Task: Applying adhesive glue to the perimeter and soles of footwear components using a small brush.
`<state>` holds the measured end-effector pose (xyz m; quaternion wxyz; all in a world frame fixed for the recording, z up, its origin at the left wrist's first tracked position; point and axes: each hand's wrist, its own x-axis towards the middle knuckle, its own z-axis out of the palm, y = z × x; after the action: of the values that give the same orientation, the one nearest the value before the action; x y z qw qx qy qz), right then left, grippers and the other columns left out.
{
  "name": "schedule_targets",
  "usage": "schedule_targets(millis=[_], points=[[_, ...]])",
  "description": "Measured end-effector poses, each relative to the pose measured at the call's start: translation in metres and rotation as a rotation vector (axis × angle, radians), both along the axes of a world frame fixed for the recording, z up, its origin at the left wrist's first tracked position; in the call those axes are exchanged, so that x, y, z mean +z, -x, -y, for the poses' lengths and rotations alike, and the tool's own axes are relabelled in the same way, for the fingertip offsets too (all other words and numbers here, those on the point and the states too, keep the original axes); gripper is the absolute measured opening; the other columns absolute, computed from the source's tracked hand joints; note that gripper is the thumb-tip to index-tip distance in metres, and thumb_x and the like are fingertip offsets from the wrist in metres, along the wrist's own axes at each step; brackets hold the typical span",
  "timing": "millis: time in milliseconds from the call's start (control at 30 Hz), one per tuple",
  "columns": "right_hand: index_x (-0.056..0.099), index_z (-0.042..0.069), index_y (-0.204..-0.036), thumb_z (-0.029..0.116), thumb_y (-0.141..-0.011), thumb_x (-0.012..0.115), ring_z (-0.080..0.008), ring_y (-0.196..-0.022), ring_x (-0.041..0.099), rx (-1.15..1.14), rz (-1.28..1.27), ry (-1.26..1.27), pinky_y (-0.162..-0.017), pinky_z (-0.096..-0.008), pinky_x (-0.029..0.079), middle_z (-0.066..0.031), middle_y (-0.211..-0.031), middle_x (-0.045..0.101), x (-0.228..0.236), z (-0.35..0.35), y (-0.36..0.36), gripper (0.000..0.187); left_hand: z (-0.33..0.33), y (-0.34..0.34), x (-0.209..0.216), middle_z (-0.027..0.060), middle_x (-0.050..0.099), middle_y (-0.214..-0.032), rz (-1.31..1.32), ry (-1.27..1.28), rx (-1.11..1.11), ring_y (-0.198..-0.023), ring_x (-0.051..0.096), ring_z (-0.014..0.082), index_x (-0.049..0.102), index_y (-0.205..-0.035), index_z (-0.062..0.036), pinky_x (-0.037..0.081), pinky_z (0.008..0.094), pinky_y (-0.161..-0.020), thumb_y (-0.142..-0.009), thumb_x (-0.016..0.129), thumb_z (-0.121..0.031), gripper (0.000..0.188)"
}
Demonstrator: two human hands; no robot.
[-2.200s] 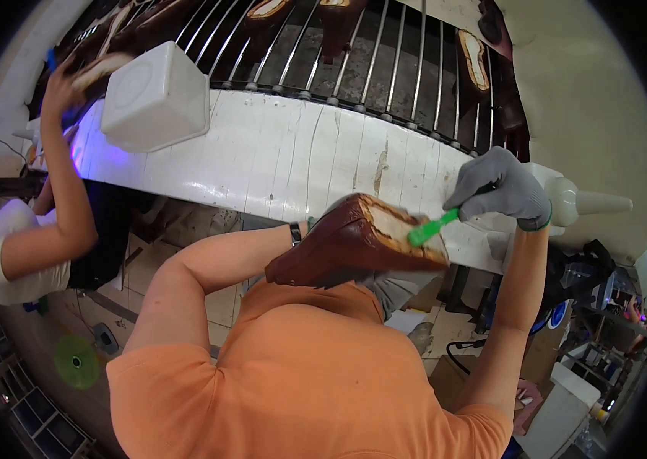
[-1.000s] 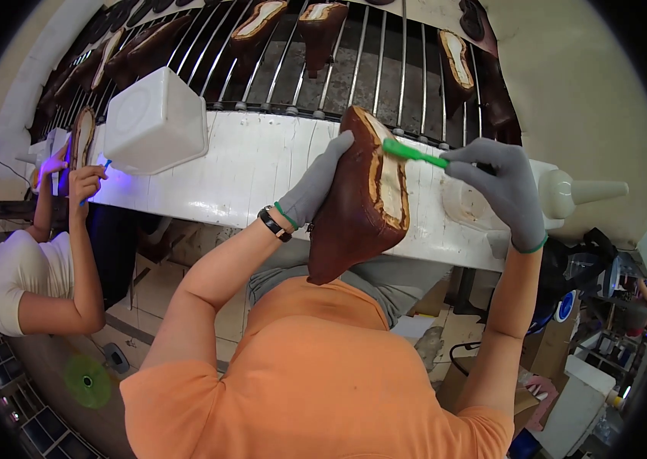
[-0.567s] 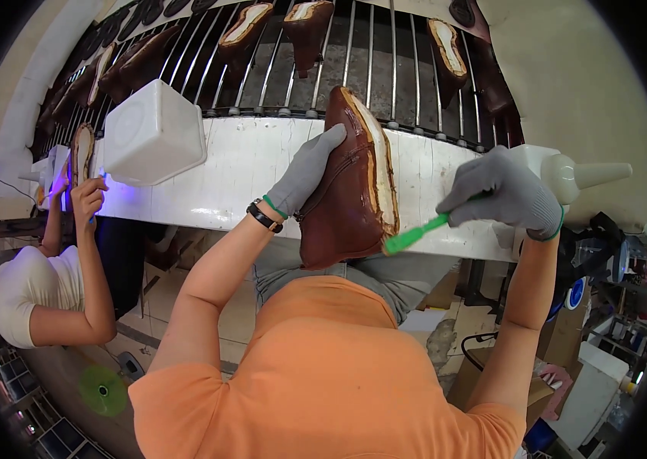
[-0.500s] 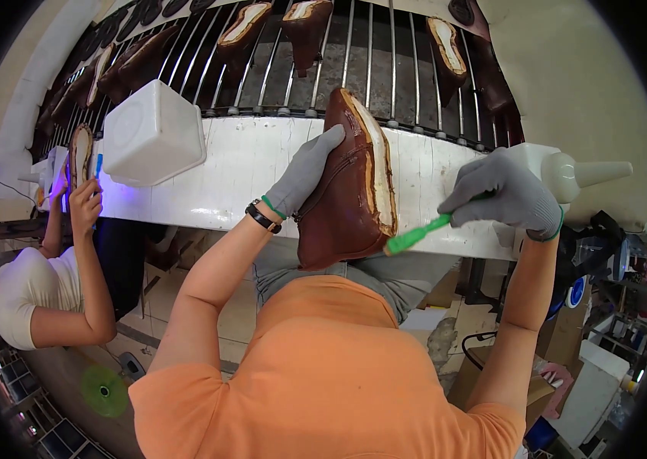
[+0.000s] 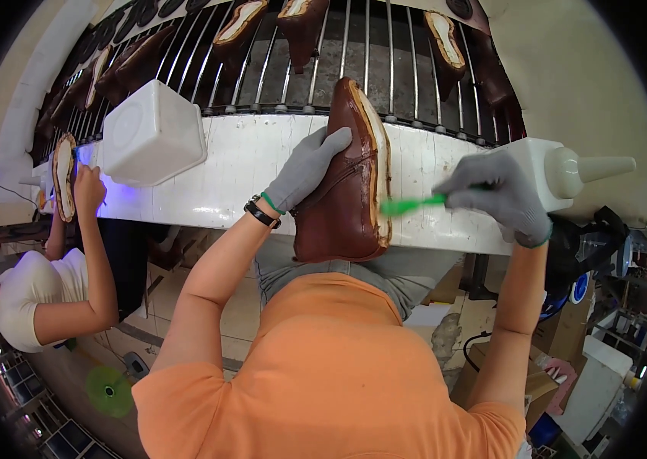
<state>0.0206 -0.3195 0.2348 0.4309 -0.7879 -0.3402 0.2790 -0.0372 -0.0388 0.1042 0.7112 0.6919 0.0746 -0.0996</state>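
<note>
The brown boot (image 5: 336, 203) was held by the left hand (image 5: 304, 170) over the near edge of the white surface (image 5: 247, 157); the green brush (image 5: 413, 205) was gripped in the right hand (image 5: 498, 191), its head at the sole.

- Boot (image 5: 335, 218): dark reddish brown, its underside (image 5: 380, 153) cream-white edged in tan.
- Brush (image 5: 409, 206): bright green.
- Left glove (image 5: 306, 170) and right glove (image 5: 501, 193): plain grey, green at the cuffs.
- Watch strap (image 5: 262, 214): black.
- Shirt (image 5: 339, 367): plain orange.
- Desk (image 5: 251, 153): white, streaked with thin dark lines.
- Tub (image 5: 144, 138): plain white.
- Bars (image 5: 391, 53): silver.
</note>
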Motion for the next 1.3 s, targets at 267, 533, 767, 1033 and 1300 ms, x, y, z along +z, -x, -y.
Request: schedule_targets(millis=[267,533,767,1033,1300], points=[[0.076,0.002,-0.093,0.016,-0.09,0.066,-0.0018,-0.057,0.047,-0.825,-0.394,-0.24,-0.049,-0.0192,0.034,0.0015,-0.072,0.066,-0.133,-0.01,0.056,0.018,-0.026,-0.009,-0.004,0.0242,0.062,-0.122,0.19,-0.851,-0.211,-0.109,0.061,0.0378,0.044,-0.144,-0.0075,0.046,0.0393,-0.094,-0.092,0.057,-0.052,0.07],[0.068,-0.005,-0.108,0.014,-0.094,0.061,-0.0032,-0.057,0.049,-0.73,-0.791,-0.717,-0.047,-0.0178,0.033,-0.0043,-0.081,0.067,-0.204,0.026,0.097,0.025,-0.026,0.057,-0.003,0.0337,0.026,-0.151,0.351,-1.371,-0.528,-0.14,0.026,0.0529,0.021,-0.154,-0.0056,0.021,0.0685,-0.109,-0.059,0.082,-0.055,0.124],[0.066,-0.005,-0.109,0.017,-0.095,0.063,-0.0095,-0.055,0.049,-0.422,-1.013,-1.206,-0.046,-0.0216,0.033,-0.0077,-0.083,0.066,-0.237,0.027,0.066,0.026,-0.032,0.047,-0.011,0.033,0.032,-0.139,0.537,-1.136,-0.483,-0.129,0.033,0.0491,0.019,-0.153,-0.0025,0.027,0.0561,-0.109,-0.058,0.083,-0.043,0.121],[0.077,0.003,-0.095,0.019,-0.088,0.072,-0.0038,-0.061,0.048,-0.776,-0.328,-0.381,-0.053,-0.0219,0.039,0.001,-0.074,0.066,-0.186,-0.012,0.056,0.018,-0.033,0.046,-0.009,0.0306,0.032,-0.142,0.465,-1.107,-0.501,-0.128,0.038,0.0497,0.012,-0.154,-0.0008,0.034,0.0536,-0.108,-0.055,0.086,-0.039,0.13],[0.077,0.005,-0.101,0.015,-0.088,0.072,-0.0035,-0.064,0.049,-0.77,-0.028,-0.296,-0.058,-0.022,0.039,0.0008,-0.076,0.068,-0.182,-0.048,0.03,0.017,-0.04,0.04,-0.004,0.0306,0.031,-0.142,0.416,-1.062,-0.537,-0.128,0.038,0.0479,0.01,-0.154,-0.0003,0.035,0.0516,-0.109,-0.053,0.087,-0.04,0.133]])
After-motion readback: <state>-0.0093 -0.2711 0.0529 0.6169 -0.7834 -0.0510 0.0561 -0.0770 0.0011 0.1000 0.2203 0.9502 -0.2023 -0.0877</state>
